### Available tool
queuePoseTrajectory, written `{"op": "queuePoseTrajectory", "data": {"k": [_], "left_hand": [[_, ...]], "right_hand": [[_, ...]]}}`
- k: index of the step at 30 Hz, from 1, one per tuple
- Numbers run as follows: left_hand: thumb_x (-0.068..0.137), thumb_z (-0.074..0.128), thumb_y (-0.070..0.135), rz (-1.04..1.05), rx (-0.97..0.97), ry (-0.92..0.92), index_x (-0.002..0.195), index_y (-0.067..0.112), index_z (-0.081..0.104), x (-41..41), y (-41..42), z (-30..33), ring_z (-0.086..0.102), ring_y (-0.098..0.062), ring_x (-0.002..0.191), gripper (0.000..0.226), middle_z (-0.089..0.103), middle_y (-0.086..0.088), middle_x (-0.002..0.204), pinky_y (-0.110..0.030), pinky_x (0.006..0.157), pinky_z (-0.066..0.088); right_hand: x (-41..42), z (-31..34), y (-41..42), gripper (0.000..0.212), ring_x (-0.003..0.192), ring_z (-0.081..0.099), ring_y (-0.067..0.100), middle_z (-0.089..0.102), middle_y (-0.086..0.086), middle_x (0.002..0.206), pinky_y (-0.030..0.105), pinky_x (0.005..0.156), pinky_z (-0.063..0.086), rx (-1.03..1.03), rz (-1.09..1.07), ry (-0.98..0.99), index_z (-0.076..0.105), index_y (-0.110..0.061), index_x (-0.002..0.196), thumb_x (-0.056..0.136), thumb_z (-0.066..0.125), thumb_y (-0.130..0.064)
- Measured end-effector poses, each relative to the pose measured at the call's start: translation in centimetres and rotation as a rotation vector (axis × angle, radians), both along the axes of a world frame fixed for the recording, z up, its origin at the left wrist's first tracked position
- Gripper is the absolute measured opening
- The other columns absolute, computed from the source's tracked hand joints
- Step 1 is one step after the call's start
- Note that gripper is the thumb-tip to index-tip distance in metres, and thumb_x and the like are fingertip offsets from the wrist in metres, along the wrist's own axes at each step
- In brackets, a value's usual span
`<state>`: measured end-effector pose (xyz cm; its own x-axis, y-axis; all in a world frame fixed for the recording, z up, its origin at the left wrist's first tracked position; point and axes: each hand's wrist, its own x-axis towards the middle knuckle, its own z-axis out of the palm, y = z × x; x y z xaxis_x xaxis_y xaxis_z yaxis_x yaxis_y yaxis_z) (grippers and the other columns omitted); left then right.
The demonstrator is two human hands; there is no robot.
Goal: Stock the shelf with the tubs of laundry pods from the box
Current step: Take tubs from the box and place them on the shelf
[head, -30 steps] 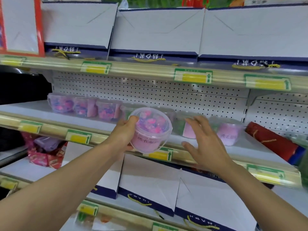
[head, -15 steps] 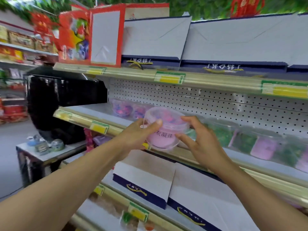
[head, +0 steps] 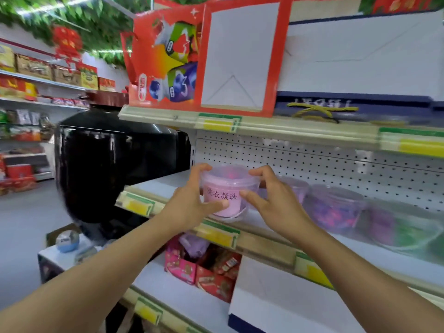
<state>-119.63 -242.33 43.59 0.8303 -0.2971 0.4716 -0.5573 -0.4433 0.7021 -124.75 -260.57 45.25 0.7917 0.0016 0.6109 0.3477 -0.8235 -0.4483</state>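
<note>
Together, left hand (head: 189, 205) and right hand (head: 276, 203) curl fingers around the pink tub (head: 227, 192).

Bare forearms, no sleeves visible

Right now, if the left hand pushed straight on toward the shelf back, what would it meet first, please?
Probably the perforated back panel; the left hand grips the pink tub, nothing visible behind, though depth is unclear.
</note>
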Motion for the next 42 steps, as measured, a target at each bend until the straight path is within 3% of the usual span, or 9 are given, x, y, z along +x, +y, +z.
{"op": "queuePoseTrajectory", "data": {"k": [7, 11, 15, 21, 24, 29, 33, 35, 42], "left_hand": [[0.070, 0.080, 0.036, 0.096, -0.024, -0.001, 0.122, 0.039, 0.027, 8.5, 4.6, -0.2, 0.061, -0.028, 0.095, 0.074, 0.063, -0.003, 0.100, -0.045, 0.085, 0.050], [0.072, 0.078, 0.037, 0.176, 0.056, 0.007, 0.126, 0.035, 0.024, 11.9, 4.6, -0.4, 0.057, -0.032, 0.101, 0.076, 0.061, -0.006, 0.106, -0.048, 0.088, 0.048], [0.076, 0.074, 0.039, 0.223, 0.114, 0.029, 0.127, 0.028, 0.023, 14.1, 3.1, -0.3, 0.059, -0.033, 0.095, 0.074, 0.057, -0.005, 0.096, -0.045, 0.082, 0.050], [0.085, 0.061, 0.042, 0.297, 0.259, 0.062, 0.128, 0.028, 0.019, 15.8, 0.8, -1.6, 0.060, -0.035, 0.098, 0.062, 0.062, -0.012, 0.108, -0.039, 0.075, 0.043], [0.091, 0.053, 0.039, 0.276, 0.261, 0.062, 0.134, 0.028, 0.015, 16.2, 0.5, -1.7, 0.060, -0.036, 0.097, 0.059, 0.063, -0.015, 0.108, -0.044, 0.084, 0.046], [0.090, 0.053, 0.034, 0.335, 0.335, 0.081, 0.144, 0.031, -0.003, 14.3, 0.5, -1.8, 0.051, -0.039, 0.114, 0.078, 0.057, -0.016, 0.122, -0.050, 0.097, 0.038], [0.085, 0.061, 0.032, 0.353, 0.350, -0.035, 0.139, 0.022, 0.020, 10.3, -0.1, -1.3, 0.044, -0.038, 0.121, 0.069, 0.043, -0.017, 0.134, -0.050, 0.097, 0.034], [0.084, 0.061, 0.028, 0.305, 0.350, -0.106, 0.135, 0.019, 0.029, 8.0, -0.7, -1.1, 0.045, -0.037, 0.119, 0.061, 0.045, -0.015, 0.132, -0.047, 0.094, 0.037], [0.086, 0.062, 0.025, 0.129, 0.335, -0.268, 0.135, 0.016, 0.037, -1.5, -5.2, -1.0, 0.050, -0.030, 0.118, 0.055, 0.056, -0.011, 0.125, -0.041, 0.088, 0.046]], "right_hand": [[6.4, 0.0, 4.7, 0.060, 0.123, 0.045, 0.023, 0.044, 0.008, 0.140, 0.026, 0.089, 0.035, -0.036, -0.046, 0.085, 0.017, -0.023, 0.146, 0.096, 0.048, -0.029], [7.3, -0.3, 3.5, 0.062, 0.128, 0.041, 0.025, 0.036, 0.010, 0.144, 0.036, 0.099, 0.039, -0.109, -0.193, 0.074, 0.018, -0.021, 0.145, 0.093, 0.051, -0.028], [7.1, -0.4, 2.0, 0.070, 0.123, 0.043, 0.028, 0.034, 0.011, 0.142, 0.037, 0.095, 0.042, -0.215, -0.336, 0.091, 0.018, -0.020, 0.146, 0.088, 0.057, -0.028], [6.2, -0.8, 1.1, 0.070, 0.129, 0.038, 0.027, 0.030, 0.009, 0.145, 0.037, 0.101, 0.039, -0.231, -0.352, 0.113, 0.018, -0.021, 0.146, 0.088, 0.058, -0.028], [5.4, -0.9, 0.6, 0.072, 0.124, 0.042, 0.028, 0.030, 0.009, 0.144, 0.039, 0.100, 0.040, -0.238, -0.350, 0.129, 0.018, -0.022, 0.147, 0.087, 0.059, -0.027], [3.4, -1.6, -0.2, 0.071, 0.132, 0.034, 0.025, 0.035, 0.007, 0.142, 0.039, 0.105, 0.035, -0.236, -0.337, 0.090, 0.023, -0.020, 0.146, 0.086, 0.061, -0.028], [1.0, -2.3, -0.7, 0.071, 0.133, 0.034, 0.024, 0.034, 0.005, 0.143, 0.043, 0.110, 0.028, -0.255, -0.326, 0.085, 0.023, -0.021, 0.146, 0.087, 0.061, -0.032], [-0.7, -2.6, -0.9, 0.070, 0.133, 0.033, 0.023, 0.033, 0.003, 0.145, 0.037, 0.108, 0.031, -0.247, -0.317, 0.089, 0.023, -0.022, 0.146, 0.088, 0.060, -0.032], [-7.9, -4.4, -3.5, 0.062, 0.128, 0.038, 0.022, 0.036, 0.002, 0.140, 0.032, 0.104, 0.035, -0.218, -0.279, 0.064, 0.031, -0.019, 0.142, 0.087, 0.060, -0.026]]}}
